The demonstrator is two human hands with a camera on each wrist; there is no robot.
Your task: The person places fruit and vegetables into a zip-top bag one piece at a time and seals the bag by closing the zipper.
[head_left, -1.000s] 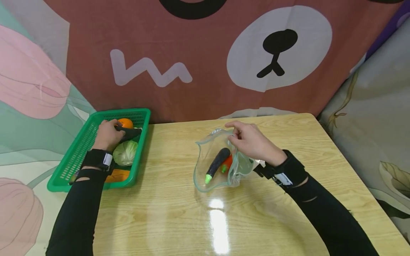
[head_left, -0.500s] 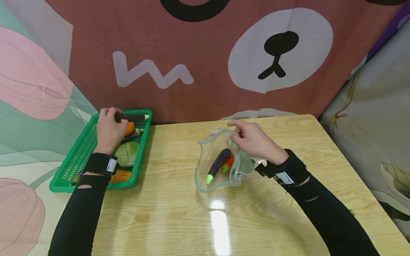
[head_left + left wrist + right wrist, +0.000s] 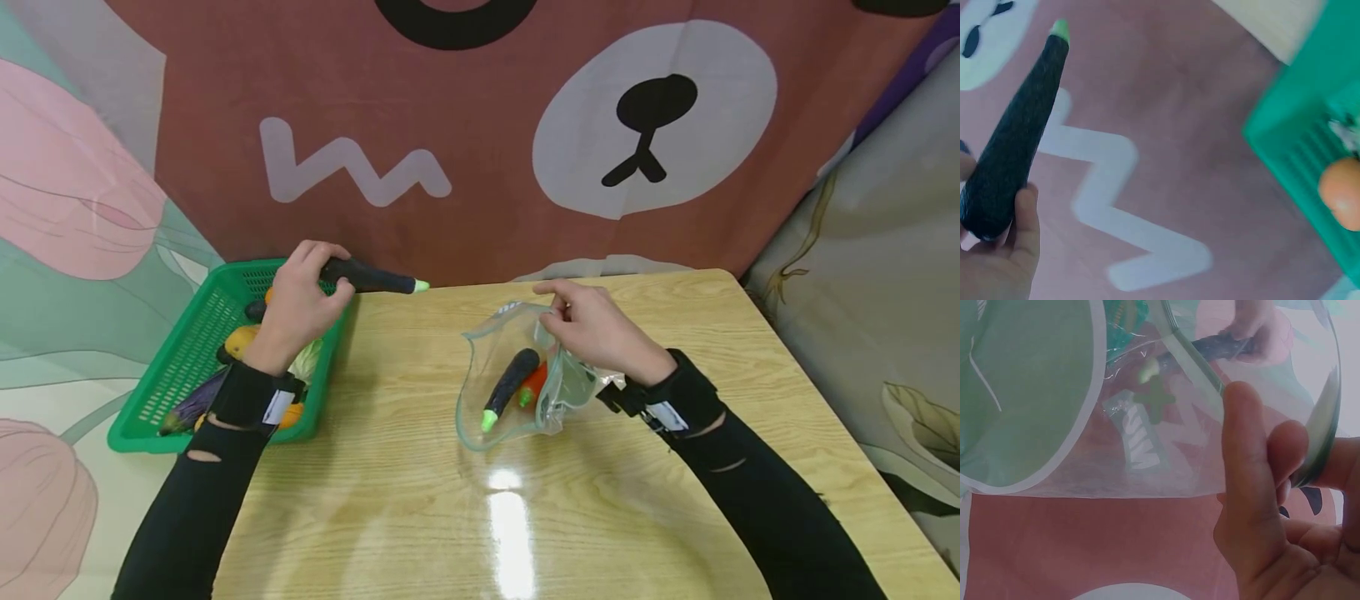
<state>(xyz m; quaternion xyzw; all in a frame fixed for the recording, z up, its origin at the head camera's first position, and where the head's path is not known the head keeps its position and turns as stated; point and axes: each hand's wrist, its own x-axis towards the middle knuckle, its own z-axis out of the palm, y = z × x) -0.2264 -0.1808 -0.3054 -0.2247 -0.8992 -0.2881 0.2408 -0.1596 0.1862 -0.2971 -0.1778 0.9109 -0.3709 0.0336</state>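
My left hand [image 3: 300, 304] grips a dark zucchini [image 3: 371, 277] by its thick end, above the table beside the green basket's [image 3: 337, 375] back right corner. Its pale green tip points right, towards the bag. In the left wrist view, the thumb and fingers hold the zucchini [image 3: 1019, 131] from both sides. My right hand [image 3: 596, 329] pinches the rim of a clear bag [image 3: 472, 358] with green edging, and its mouth gapes to the left. Inside lie another dark zucchini [image 3: 510, 387] and a red-orange vegetable [image 3: 531, 385] with a green stem.
In the basket are a purple eggplant [image 3: 193, 404], a yellow fruit [image 3: 240, 342], a pale cabbage [image 3: 306, 362] and orange items, partly hidden by my left arm. A printed cloth [image 3: 495, 225] hangs behind the wooden table [image 3: 397, 483].
My left hand has lifted the zucchini out of the basket and carried it right, past the basket's rim. My right hand and the bag have stayed almost still.
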